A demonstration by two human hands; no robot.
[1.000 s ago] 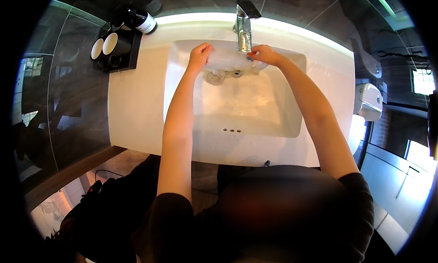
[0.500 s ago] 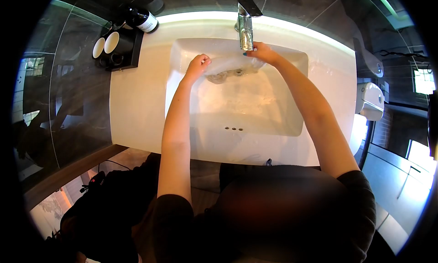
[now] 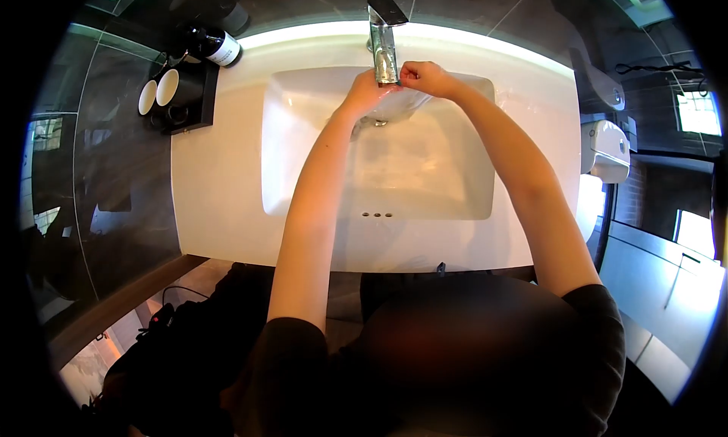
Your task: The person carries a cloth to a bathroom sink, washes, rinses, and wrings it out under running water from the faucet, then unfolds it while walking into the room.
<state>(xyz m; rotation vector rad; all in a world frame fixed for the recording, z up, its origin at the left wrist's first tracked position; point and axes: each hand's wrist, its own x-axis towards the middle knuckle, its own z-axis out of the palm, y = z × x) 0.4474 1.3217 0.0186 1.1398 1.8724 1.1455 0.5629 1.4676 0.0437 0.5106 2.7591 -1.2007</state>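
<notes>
A limp, see-through sheet, apparently a clear plastic bag (image 3: 410,103), hangs between my hands in the white sink (image 3: 447,198). My left hand (image 3: 367,92) is beneath the faucet (image 3: 384,54), its fingers bent in at the bag's edge and partly hidden by the spout. Just right of the spout, my right hand (image 3: 426,79) is closed, with thumb and fingers pinched together on the bag's upper edge. The two hands nearly meet under the tap. Below them the metal drain (image 3: 379,123) shows in the basin.
On the left of the counter (image 3: 220,187) stands a black tray (image 3: 203,95) with two white-rimmed cups (image 3: 167,87) and a dark labelled bottle (image 3: 225,50). A white wall dispenser (image 3: 607,150) is at the right. A dark bag-like bundle (image 3: 189,353) lies at lower left.
My left hand has moved right and up, from the basin's left side to under the faucet. The bag is bunched closer together. My right hand has turned and closed beside the spout.
</notes>
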